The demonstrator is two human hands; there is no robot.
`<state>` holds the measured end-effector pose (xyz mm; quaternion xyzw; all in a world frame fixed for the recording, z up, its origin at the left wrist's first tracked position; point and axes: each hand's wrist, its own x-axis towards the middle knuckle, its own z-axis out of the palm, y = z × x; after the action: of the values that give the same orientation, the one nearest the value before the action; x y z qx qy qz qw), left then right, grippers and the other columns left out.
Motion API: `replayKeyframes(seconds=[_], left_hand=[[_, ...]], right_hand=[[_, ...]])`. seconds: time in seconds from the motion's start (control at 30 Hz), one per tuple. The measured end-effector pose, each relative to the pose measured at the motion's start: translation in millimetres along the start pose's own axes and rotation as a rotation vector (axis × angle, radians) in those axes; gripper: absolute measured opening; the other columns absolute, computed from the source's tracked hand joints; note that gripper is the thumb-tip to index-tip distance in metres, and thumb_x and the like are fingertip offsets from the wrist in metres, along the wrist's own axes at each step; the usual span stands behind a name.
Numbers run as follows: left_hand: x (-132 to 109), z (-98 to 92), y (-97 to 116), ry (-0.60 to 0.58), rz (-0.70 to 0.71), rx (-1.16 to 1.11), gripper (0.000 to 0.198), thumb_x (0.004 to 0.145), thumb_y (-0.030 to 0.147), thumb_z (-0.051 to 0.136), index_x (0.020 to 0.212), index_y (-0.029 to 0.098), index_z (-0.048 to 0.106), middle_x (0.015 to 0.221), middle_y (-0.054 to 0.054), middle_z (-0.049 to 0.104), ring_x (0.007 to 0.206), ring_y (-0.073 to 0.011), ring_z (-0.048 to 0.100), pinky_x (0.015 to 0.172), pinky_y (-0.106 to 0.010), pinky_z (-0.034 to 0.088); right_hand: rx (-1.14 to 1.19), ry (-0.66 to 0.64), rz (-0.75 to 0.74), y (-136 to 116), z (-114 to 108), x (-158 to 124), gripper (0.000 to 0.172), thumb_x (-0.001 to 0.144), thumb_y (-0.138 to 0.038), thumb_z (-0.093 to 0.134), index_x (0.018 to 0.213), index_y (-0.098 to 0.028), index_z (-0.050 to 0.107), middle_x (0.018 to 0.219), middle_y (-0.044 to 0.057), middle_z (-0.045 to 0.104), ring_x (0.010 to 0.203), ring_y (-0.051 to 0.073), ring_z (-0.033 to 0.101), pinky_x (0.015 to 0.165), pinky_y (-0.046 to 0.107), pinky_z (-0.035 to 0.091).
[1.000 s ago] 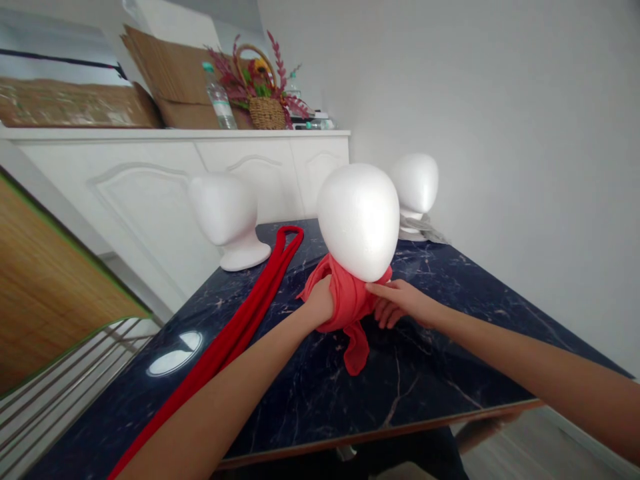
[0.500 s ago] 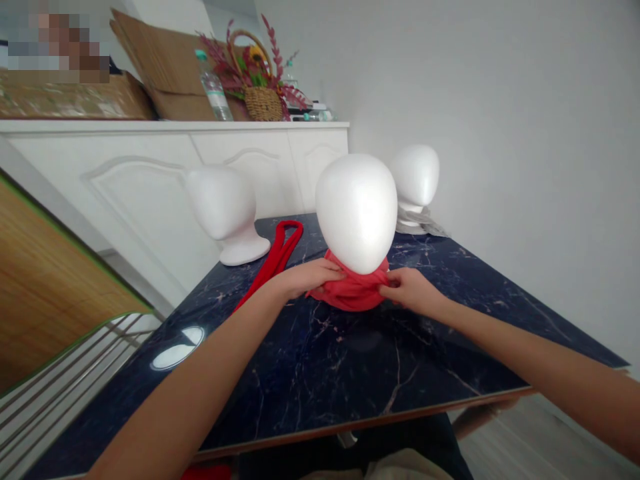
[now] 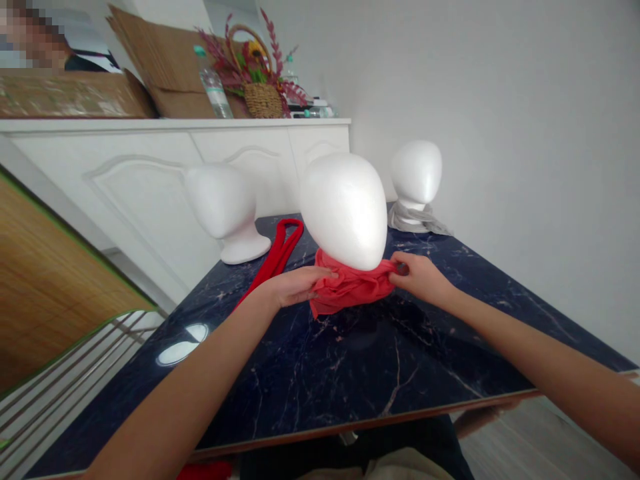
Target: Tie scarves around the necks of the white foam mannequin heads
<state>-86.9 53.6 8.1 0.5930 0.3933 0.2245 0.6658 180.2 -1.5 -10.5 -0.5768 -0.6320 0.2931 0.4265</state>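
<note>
A white foam mannequin head [image 3: 345, 207] stands tilted on the dark marbled table [image 3: 350, 373], its neck wrapped in a coral-red scarf [image 3: 350, 290]. On the scarf's left side rests my left hand [image 3: 300, 283], its thumb and fingers closed on the cloth. My right hand [image 3: 420, 275] pinches the scarf's right edge between thumb and fingers and draws it out from the neck. The mannequin's neck and base are hidden behind the cloth.
To the left stands another white mannequin head [image 3: 225, 207], with a darker red cloth strip [image 3: 273, 260] beside it. A third head [image 3: 417, 172] at the back right wears a grey scarf [image 3: 423, 220]. A white cabinet [image 3: 150, 173] carries boxes, bottles and a flower basket [image 3: 263, 100].
The middle mannequin head has tipped and shifted left. My right hand has pulled the scarf's edge outward and slightly up, while my left hand has moved a little left.
</note>
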Motion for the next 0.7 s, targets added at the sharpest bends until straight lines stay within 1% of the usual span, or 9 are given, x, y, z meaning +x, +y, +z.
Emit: replayKeyframes(seconds=[0.07,0.17,0.27,0.33,0.4,0.5,0.57,0.63,0.7], left_hand=[[-1.3,5.7,-4.0,0.003,-0.027,-0.156,0.009,0.084,0.017,0.064,0.083,0.010,0.070,0.079,-0.007,0.071,0.070,-0.0125,0.064,0.065,-0.020,0.054],[-0.5,13.4,-10.4,0.004,-0.021,-0.391,0.015,0.089,0.008,0.054,0.081,0.009,0.067,0.074,-0.007,0.067,0.063,-0.0090,0.061,0.058,-0.015,0.051],[0.1,14.5,-13.5,-0.026,-0.040,-0.421,0.021,0.088,0.003,0.046,0.076,0.008,0.063,0.065,-0.002,0.057,0.044,-0.0023,0.044,0.036,-0.010,0.031],[-1.8,12.0,-13.4,-0.064,-0.060,-0.419,0.018,0.086,0.003,0.046,0.078,0.008,0.062,0.064,0.001,0.051,0.037,0.0006,0.029,0.031,-0.010,0.019],[-5.6,10.2,-13.0,-0.089,-0.060,-0.404,0.013,0.084,0.006,0.050,0.077,0.009,0.060,0.064,0.003,0.048,0.036,0.0014,0.022,0.032,-0.011,0.015],[-11.4,13.9,-15.8,-0.082,-0.028,-0.344,0.010,0.078,0.013,0.059,0.069,0.012,0.054,0.062,0.003,0.048,0.038,0.0008,0.023,0.035,-0.013,0.014],[-12.4,20.1,-20.7,-0.041,0.019,-0.299,0.014,0.073,0.018,0.065,0.068,0.014,0.052,0.061,0.004,0.049,0.040,-0.0001,0.026,0.038,-0.014,0.014],[-10.9,27.0,-27.4,0.012,0.071,-0.262,0.017,0.070,0.023,0.068,0.069,0.015,0.053,0.061,0.004,0.049,0.042,-0.0015,0.030,0.039,-0.015,0.015],[-8.7,33.5,-34.3,0.062,0.116,-0.230,0.019,0.070,0.027,0.069,0.070,0.015,0.053,0.061,0.004,0.050,0.044,-0.0030,0.033,0.041,-0.017,0.016]], right_hand=[[0.280,-0.033,0.108,3.1,7.0,0.0,0.009,0.065,-0.023,0.061,0.069,-0.021,0.053,0.064,-0.003,0.057,0.063,0.013,0.052,0.066,0.024,0.042],[0.430,-0.105,0.189,5.9,16.4,-1.0,0.011,0.070,-0.031,0.053,0.073,-0.021,0.052,0.070,0.000,0.063,0.067,0.016,0.061,0.074,0.031,0.051],[0.561,-0.226,0.250,6.3,17.6,-2.8,0.017,0.070,-0.033,0.059,0.078,-0.019,0.058,0.078,0.005,0.069,0.074,0.019,0.066,0.078,0.034,0.053],[0.601,-0.301,0.246,7.4,13.6,-3.3,0.026,0.069,-0.035,0.070,0.088,-0.017,0.063,0.089,0.006,0.072,0.082,0.019,0.067,0.082,0.032,0.052],[0.483,-0.303,0.155,11.2,8.2,-2.1,0.035,0.068,-0.039,0.077,0.091,-0.017,0.065,0.092,0.006,0.071,0.084,0.019,0.065,0.081,0.030,0.050],[0.005,-0.071,-0.050,21.3,2.4,2.2,0.038,0.066,-0.052,0.077,0.079,-0.019,0.062,0.073,0.002,0.064,0.068,0.017,0.057,0.064,0.028,0.043],[-0.247,0.053,-0.073,26.9,0.1,3.4,0.043,0.068,-0.060,0.073,0.067,-0.021,0.055,0.061,0.000,0.056,0.057,0.016,0.049,0.055,0.028,0.036],[-0.299,-0.045,0.050,27.4,-2.4,-1.0,0.053,0.073,-0.071,0.062,0.059,-0.021,0.050,0.052,0.000,0.051,0.047,0.014,0.044,0.050,0.028,0.031],[-0.180,-0.304,0.188,20.8,-5.4,-13.4,0.066,0.080,-0.079,0.046,0.053,-0.020,0.052,0.045,0.001,0.046,0.039,0.012,0.039,0.045,0.027,0.028]])
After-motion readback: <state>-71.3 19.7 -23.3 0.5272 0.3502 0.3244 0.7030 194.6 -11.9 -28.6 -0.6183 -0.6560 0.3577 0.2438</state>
